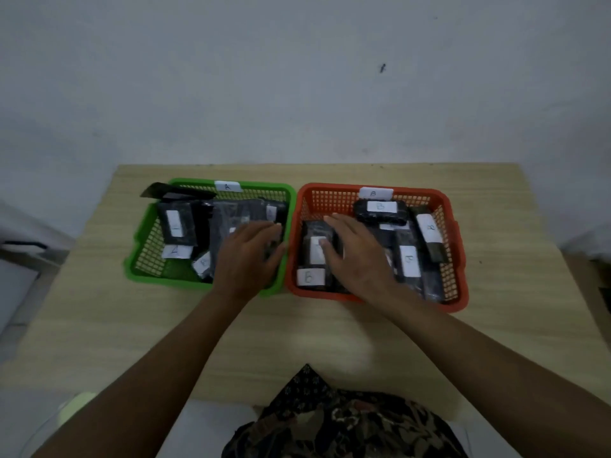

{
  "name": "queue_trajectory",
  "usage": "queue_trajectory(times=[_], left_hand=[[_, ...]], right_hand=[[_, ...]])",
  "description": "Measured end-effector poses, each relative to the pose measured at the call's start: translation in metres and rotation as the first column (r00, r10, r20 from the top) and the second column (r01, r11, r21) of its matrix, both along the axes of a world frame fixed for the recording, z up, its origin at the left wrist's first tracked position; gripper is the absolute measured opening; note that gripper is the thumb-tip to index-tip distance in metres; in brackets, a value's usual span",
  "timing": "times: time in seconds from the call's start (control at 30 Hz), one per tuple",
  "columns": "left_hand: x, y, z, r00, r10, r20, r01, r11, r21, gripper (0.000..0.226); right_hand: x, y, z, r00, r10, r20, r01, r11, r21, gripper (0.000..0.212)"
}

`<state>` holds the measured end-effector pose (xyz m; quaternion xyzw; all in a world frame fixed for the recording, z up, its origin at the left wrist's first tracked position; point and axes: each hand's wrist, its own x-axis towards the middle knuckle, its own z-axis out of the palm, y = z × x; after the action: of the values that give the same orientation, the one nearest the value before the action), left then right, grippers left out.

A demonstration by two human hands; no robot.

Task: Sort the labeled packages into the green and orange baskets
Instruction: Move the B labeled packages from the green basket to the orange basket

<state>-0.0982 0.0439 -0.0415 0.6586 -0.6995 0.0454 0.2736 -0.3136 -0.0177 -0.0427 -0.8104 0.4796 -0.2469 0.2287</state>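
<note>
The left hand (251, 256) lay with fingers straight and relaxed on the black packages (231, 226) in the green basket (145, 246), holding nothing. Beside it, the right hand (353, 256) reached flat into the orange basket (456, 259), its fingers spread and its thumb resting on the white label of a black package (317, 249). Beyond and to the right of that hand lay more labeled packages (380, 211). Both baskets stood side by side on the bench (297, 332).
</note>
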Motion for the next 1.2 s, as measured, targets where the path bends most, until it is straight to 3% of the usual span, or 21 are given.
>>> queue_trajectory(times=[0.27,0.57,0.8,0.97,1.1,1.2], left_hand=[[0.141,0.038,0.016,0.980,0.200,0.004,-0.200,0.980,0.013,0.037],[0.245,0.037,-0.013,0.949,0.300,-0.099,-0.277,0.940,0.197,0.044],[0.264,0.023,-0.044,0.892,0.352,-0.284,-0.222,0.889,0.401,0.056],[0.265,0.019,-0.055,0.800,0.418,-0.430,-0.232,0.877,0.421,0.052],[0.271,0.019,-0.059,0.797,0.425,-0.429,-0.251,0.879,0.405,0.046],[0.272,0.019,-0.060,0.803,0.402,-0.440,-0.232,0.891,0.391,0.045]], right_hand=[[0.158,0.008,0.020,0.979,0.205,0.010,-0.205,0.979,-0.004,0.048],[0.283,-0.001,0.002,0.977,0.206,-0.050,-0.198,0.970,0.141,0.052],[0.324,-0.017,-0.017,0.958,0.187,-0.216,-0.147,0.971,0.189,0.059],[0.334,-0.024,-0.031,0.932,0.128,-0.338,-0.110,0.991,0.074,0.057],[0.331,-0.025,-0.036,0.954,0.119,-0.275,-0.116,0.993,0.027,0.044],[0.329,-0.021,-0.034,0.963,0.174,-0.208,-0.159,0.983,0.087,0.040]])
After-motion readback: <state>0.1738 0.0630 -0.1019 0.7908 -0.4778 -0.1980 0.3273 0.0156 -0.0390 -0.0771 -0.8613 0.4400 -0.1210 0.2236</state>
